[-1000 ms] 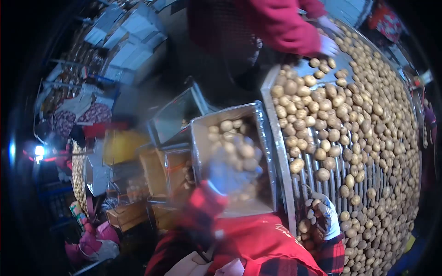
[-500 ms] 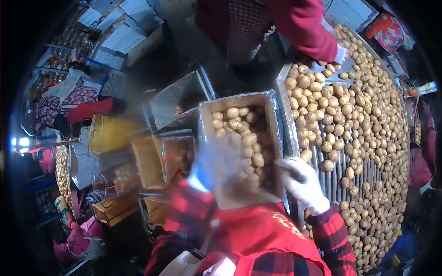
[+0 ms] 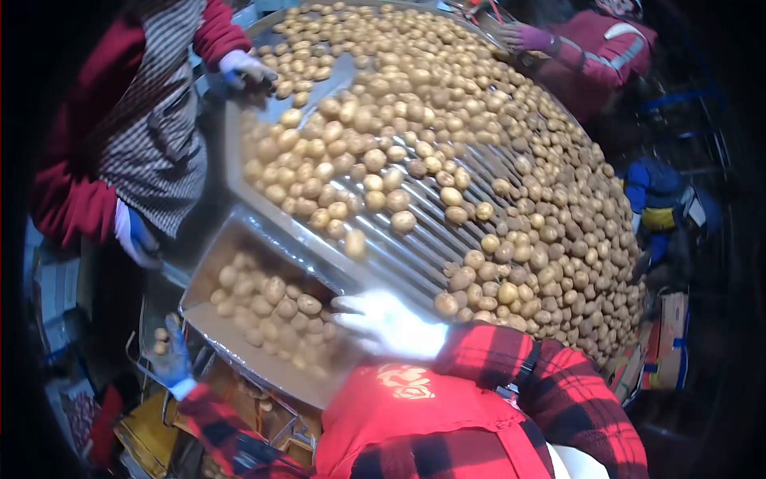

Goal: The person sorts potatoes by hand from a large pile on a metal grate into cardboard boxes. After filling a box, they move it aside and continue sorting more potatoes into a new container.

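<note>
My left hand, in a blue and white glove, reaches down past the far-left corner of the cardboard box. Small potatoes lie against its fingers, and part of its grip is hidden. My right hand, in a white glove, stretches over the box's right edge with fingers extended and nothing in them. Potatoes fill the bottom of the plastic-lined box in front of me. Beside it, a slatted metal table carries a broad spread of potatoes.
A person in a checked apron stands at the left, one gloved hand over the potatoes. Another person works across the table. A yellow crate sits at lower left. Several cartons stand at right.
My view has swung right, towards the table. My left hand has moved from above the box to beyond its far-left corner. My right hand now extends across the box's right edge.
</note>
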`<state>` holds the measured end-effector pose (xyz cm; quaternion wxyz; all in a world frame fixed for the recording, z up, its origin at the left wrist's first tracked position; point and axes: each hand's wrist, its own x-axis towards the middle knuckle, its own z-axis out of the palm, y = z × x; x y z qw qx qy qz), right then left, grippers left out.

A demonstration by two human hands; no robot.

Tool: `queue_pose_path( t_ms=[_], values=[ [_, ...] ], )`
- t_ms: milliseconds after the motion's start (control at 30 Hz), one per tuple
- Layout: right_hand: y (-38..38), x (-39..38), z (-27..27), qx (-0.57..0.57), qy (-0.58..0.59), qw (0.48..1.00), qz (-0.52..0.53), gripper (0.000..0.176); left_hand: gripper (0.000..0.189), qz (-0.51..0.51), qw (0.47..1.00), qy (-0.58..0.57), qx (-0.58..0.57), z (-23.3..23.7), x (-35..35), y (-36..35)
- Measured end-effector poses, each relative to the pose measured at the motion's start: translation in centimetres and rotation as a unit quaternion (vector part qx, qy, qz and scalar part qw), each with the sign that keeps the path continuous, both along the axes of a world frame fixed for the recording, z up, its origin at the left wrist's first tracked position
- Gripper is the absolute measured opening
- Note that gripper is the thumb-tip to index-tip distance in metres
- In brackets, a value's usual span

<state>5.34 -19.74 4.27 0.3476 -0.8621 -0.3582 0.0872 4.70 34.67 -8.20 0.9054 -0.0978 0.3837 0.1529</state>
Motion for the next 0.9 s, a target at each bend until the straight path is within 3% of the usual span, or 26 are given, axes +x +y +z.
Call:
queue_pose_path(
  t_ms=[67,100,133,167,200,233,267,333,400,467,533,600,667,700,733,800,833,867,900],
  values=[
    [-3.0,-0.9,0.1,-0.002,0.028,0.999,-0.045,0.046,0.052,-0.065,0.973,0.129,0.18,-2.3,2.0,5.5],
    [-4.8,-1.9,0.4,-0.047,0.007,0.994,-0.1,0.041,0.06,-0.085,0.964,0.139,0.209,-0.7,2.3,4.8],
    [-7.6,-3.5,0.5,-0.129,-0.089,0.977,-0.144,0.037,0.063,-0.069,0.959,0.188,0.203,5.0,3.4,-1.9],
    [-8.8,-4.0,1.6,-0.143,-0.16,0.933,-0.29,0.031,0.064,-0.094,0.928,0.167,0.319,5.7,2.9,-5.3],
    [-11.9,-5.2,2.9,-0.225,-0.114,0.914,-0.319,0.045,0.066,-0.114,0.884,0.142,0.43,5.9,2.4,-8.0],
    [-14.5,-7.6,2.5,-0.255,-0.074,0.871,-0.413,0.051,0.065,-0.151,0.836,0.123,0.513,6.2,1.9,-11.1],
    [-16.8,-9.5,2.4,-0.319,-0.132,0.825,-0.447,0.056,0.064,-0.184,0.779,0.105,0.591,6.2,1.3,-14.0],
    [-20.5,-10.9,1.1,-0.358,-0.13,0.803,-0.459,0.063,0.048,-0.257,0.637,0.053,0.725,5.3,1.4,-19.6],
    [-19.9,-7.6,1.5,-0.305,-0.1,0.833,-0.451,0.062,0.042,-0.344,0.53,0.066,0.772,9.4,3.8,-29.1],
    [-20.0,-3.8,-1.3,-0.252,-0.072,0.858,-0.442,0.074,0.038,-0.417,0.481,-0.04,0.77,10.8,4.9,-36.4],
    [-19.8,1.1,-3.9,-0.248,-0.016,0.836,-0.49,0.088,0.048,-0.424,0.277,-0.198,0.839,8.0,5.8,-40.1],
    [-19.4,5.5,-6.5,-0.208,0.038,0.818,-0.534,0.094,0.063,-0.424,0.092,-0.195,0.88,7.0,6.6,-44.2],
    [-17.7,8.7,-7.2,-0.313,0.036,0.818,-0.481,0.097,0.075,-0.458,0.026,-0.193,0.867,5.8,8.2,-47.5],
    [-17.1,9.2,-8.5,-0.305,-0.017,0.822,-0.481,0.1,0.075,-0.467,0.01,-0.196,0.862,4.5,9.6,-49.0],
    [-16.9,9.7,-9.6,-0.331,0.005,0.81,-0.484,0.103,0.074,-0.429,-0.001,-0.178,0.886,3.4,9.9,-50.5],
    [-17.2,11.4,-11.0,-0.335,-0.03,0.84,-0.426,0.102,0.07,-0.379,0.007,-0.245,0.892,2.7,12.9,-52.6],
    [-17.3,12.6,-11.3,-0.332,-0.051,0.85,-0.406,0.099,0.067,-0.385,0.043,-0.274,0.88,2.5,14.3,-53.4],
    [-17.1,13.7,-11.6,-0.358,-0.026,0.83,-0.427,0.095,0.062,-0.376,0.059,-0.257,0.888,2.4,15.8,-54.7],
    [-17.3,14.8,-12.9,-0.348,-0.08,0.82,-0.447,0.093,0.059,-0.335,0.028,-0.257,0.906,1.9,17.5,-55.5]
  ],
)
